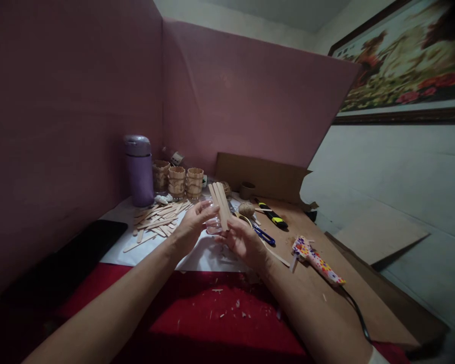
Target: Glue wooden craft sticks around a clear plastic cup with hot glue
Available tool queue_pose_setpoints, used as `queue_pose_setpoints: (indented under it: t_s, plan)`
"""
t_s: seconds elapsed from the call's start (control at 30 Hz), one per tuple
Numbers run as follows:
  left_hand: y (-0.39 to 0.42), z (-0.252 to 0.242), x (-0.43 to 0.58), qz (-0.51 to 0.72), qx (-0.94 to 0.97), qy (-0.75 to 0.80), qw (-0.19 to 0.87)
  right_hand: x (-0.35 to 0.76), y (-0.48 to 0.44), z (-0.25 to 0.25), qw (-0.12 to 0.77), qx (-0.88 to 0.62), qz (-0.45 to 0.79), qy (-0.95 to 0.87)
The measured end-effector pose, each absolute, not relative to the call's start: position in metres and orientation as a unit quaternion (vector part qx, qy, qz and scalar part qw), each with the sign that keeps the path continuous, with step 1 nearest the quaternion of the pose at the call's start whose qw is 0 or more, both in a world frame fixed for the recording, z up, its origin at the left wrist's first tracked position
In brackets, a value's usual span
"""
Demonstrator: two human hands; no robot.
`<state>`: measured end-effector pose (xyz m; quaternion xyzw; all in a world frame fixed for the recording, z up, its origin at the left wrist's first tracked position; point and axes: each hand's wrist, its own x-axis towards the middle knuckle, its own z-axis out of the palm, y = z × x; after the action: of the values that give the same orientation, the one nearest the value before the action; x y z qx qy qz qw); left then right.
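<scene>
Between both hands, above the white paper, is a clear cup (213,226) with several craft sticks (220,203) side by side along its right side. My left hand (192,222) grips the cup from the left, its fingertips close to the sticks. From the right, my right hand (246,241) is closed around the cup's lower part and the foot of the sticks. Whether the sticks are glued on, I cannot tell. A pile of loose craft sticks (157,221) lies left of my left hand. Blue-handled scissors (264,235) lie just beyond my right hand.
A purple bottle (139,174) and several stick-covered cups (177,183) stand at the back left. On the right lie a flowered glue gun (318,260) with its cord, a yellow-black cutter knife (273,216) and a twine ball (246,209). Scraps dot the red cloth (212,328).
</scene>
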<state>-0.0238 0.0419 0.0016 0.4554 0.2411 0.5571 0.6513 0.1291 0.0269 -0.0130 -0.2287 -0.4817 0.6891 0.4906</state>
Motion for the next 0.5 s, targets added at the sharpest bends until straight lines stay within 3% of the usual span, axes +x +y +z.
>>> queue_pose_setpoints:
  t_s: [0.2,0.37,0.5]
  plan:
    - [0.044,0.004,-0.023,0.594,0.392,0.265,0.65,0.124,0.035,-0.022,0.515,-0.295,0.614,-0.52]
    - [0.044,0.009,-0.025,0.623,0.349,0.323,0.622,0.125,0.029,-0.013,0.653,-0.407,0.279,-0.575]
    - [0.044,0.01,-0.026,0.634,0.335,0.333,0.612,0.136,-0.021,0.011,0.759,-0.223,-0.04,-0.611]
